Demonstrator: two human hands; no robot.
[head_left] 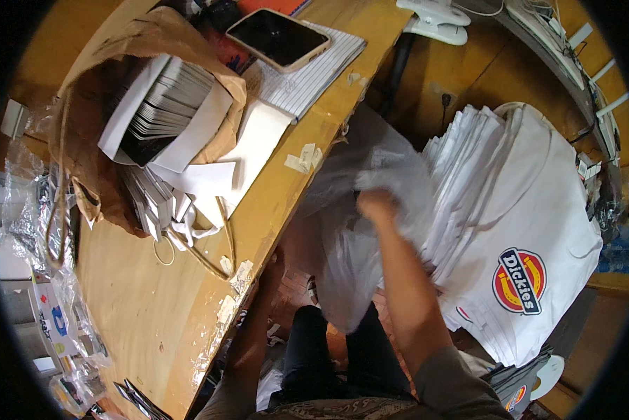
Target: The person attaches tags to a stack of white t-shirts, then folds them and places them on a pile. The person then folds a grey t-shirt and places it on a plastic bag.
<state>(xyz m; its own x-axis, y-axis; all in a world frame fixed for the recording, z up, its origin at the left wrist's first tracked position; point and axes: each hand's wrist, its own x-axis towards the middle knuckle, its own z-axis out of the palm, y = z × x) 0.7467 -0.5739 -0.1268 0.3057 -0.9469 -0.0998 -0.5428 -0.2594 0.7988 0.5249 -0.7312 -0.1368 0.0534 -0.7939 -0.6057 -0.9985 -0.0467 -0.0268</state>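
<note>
Wooden table [153, 308] fills my left side, with bits of pale tape along its edge. On it a brown paper bag [118, 84] lies open, full of white card tags [164, 105]; behind it a phone [278, 38] rests on a lined notebook [314, 73]. At my right stands a stack of folded white shirts [510, 231]; the top one has a round red, yellow and blue logo [519, 281] near its lower corner. My right hand [376, 206] closes on a clear plastic bag [349, 231], which hangs between the table edge and the stack. My left hand [274, 264] is at the table edge, under the bag; I cannot tell its grip.
</note>
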